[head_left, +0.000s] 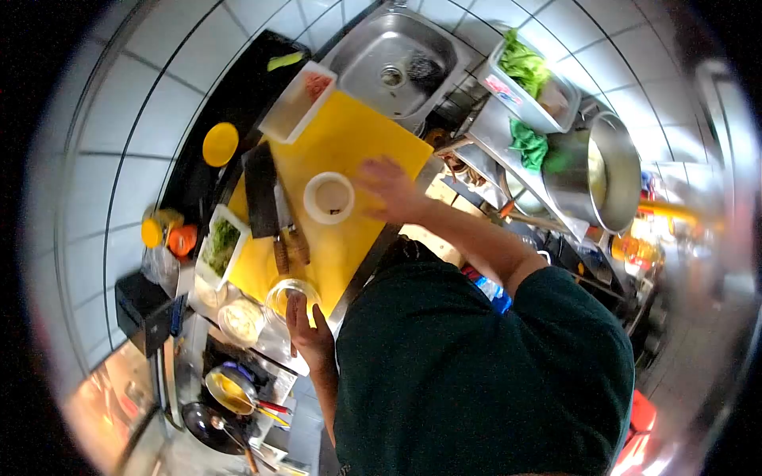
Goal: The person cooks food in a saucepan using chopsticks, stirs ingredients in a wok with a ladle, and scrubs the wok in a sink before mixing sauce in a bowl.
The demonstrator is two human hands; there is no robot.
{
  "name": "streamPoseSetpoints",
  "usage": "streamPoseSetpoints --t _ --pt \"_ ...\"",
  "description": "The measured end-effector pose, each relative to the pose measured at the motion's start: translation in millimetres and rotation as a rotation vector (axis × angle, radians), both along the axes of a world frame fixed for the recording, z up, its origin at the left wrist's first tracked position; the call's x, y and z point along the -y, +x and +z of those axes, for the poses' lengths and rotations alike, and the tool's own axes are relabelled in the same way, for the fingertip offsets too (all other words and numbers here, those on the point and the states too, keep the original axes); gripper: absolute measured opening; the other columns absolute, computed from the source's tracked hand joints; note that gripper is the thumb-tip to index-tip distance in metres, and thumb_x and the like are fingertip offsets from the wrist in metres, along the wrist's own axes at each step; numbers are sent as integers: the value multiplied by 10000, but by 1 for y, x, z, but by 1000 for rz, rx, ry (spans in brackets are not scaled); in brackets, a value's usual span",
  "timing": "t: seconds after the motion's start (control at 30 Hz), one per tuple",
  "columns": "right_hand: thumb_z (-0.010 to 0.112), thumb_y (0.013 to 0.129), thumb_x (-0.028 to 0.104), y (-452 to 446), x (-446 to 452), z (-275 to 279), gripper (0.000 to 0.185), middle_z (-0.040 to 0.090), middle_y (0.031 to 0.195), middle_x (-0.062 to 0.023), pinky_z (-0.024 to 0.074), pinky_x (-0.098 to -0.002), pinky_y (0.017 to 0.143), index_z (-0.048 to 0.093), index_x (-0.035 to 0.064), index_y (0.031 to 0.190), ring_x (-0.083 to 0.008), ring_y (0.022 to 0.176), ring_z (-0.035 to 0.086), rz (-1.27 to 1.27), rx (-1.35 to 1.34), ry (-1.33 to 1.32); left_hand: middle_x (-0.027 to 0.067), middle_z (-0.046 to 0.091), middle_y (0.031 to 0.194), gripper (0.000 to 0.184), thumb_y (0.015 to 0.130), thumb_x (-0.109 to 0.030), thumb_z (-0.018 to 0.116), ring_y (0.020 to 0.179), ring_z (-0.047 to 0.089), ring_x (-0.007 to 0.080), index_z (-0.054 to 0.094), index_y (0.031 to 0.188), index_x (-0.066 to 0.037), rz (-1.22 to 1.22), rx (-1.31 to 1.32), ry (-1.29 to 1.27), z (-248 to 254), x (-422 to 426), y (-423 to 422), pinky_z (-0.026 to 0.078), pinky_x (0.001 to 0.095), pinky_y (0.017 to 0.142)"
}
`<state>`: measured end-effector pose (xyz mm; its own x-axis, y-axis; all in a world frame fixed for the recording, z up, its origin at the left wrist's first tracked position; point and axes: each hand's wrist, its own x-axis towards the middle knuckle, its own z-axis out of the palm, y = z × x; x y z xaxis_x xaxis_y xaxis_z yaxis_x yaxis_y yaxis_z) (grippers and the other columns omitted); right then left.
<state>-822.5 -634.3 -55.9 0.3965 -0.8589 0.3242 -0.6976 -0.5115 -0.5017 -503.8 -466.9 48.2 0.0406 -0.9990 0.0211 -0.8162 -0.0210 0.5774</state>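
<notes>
Nearest, a dark green shirt is spreading across the lower part of the view, its soft cloth looking matte. From its short sleeves two bare arms are extending. The right hand is hovering open beside a round white bowl, fingers loosely spread and blurred; whether it is touching anything, I cannot tell. The left hand is reaching over a clear round dish, fingers lying straight across its glossy rim; whether it is gripping the dish, I cannot tell.

The white bowl, smooth and thick-rimmed, is sitting on a flat yellow cutting board, with something brownish filling its inside. Between bowl and board edge, a broad dark cleaver is lying next to a narrower knife, their brown handles pointing towards the clear dish.

Around the board, an oblong white tub is holding a rough pink mass at one end, and a smaller white tray is holding finely shredded greens. A clear container of pale pieces is standing near the clear dish.

Farther out, a brushed-metal sink is showing its rounded basin, a deep cylindrical steel pot is tilting in the curved view, and crinkled leaves are spilling above a grey plastic bin. Glossy white tiles are lining the wall behind.
</notes>
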Motion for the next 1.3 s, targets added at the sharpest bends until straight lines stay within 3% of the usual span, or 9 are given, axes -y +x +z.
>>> streamPoseSetpoints --t 0.2,0.3,0.43,0.57,0.63,0.73,1.0,1.1,1.3 --pt "537 922 206 -279 1 -77 314 634 1092 -164 530 -468 787 602 40 1181 -326 939 640 -1071 -933 -527 281 573 1319 276 905 -87 666 1257 528 453 657 1161 17 -26 131 45 -22 13 -2 443 498 1048" --pt "507 998 265 -443 -36 -181 357 645 1045 -49 524 -356 728 588 39 1262 -177 884 618 -541 -1716 165 263 565 1329 383 868 -172 730 1195 577 425 657 1221 -41 2 211 96 -32 -1 1 473 481 1030" --pt "526 952 565 -391 -31 -61 624 724 1097 -178 551 -432 812 633 61 1304 -317 905 712 -992 -698 639 255 555 1322 362 848 -174 701 1214 556 411 648 1166 -10 41 80 19 -16 -9 -19 470 476 1034" --pt "582 973 290 -260 -20 59 565 579 1369 -155 376 -411 1116 479 -52 1411 -291 1266 537 -739 966 839 252 568 1287 307 835 -146 701 1142 590 405 641 1105 -14 146 -77 -72 10 -24 -25 494 450 983" --pt "578 968 282 -185 -2 110 582 573 1374 -167 377 -438 1115 453 -46 1432 -295 1281 529 54 1317 679 249 573 1274 304 825 -136 705 1120 597 406 640 1096 -15 179 -89 -87 14 -38 -22 500 453 962" --pt "556 973 245 -129 48 156 398 608 1222 -138 473 -388 981 548 -15 1275 -246 1162 559 -52 1304 516 245 579 1262 301 824 -121 703 1106 601 407 638 1099 -18 226 -95 -128 24 -62 -14 504 458 945" --pt "561 952 180 93 -30 230 146 590 1054 -57 503 -341 811 598 81 1054 -190 998 537 1179 1956 1440 227 587 1275 321 826 -101 710 1106 612 405 641 1131 -22 461 -69 -219 20 -202 22 522 448 943" --pt "556 962 247 135 -109 194 254 625 1080 -106 485 -417 937 614 68 1133 -271 1081 572 436 1927 1484 234 591 1291 327 838 -88 704 1087 624 417 650 1153 -18 594 -31 -197 15 -287 41 528 453 931" --pt "593 937 373 233 -281 118 436 628 1279 -124 486 -463 947 609 83 1262 -291 1113 599 517 1694 2268 247 608 1281 331 860 -84 693 1111 621 424 655 1178 -2 921 37 -110 -4 -449 66 523 450 942"
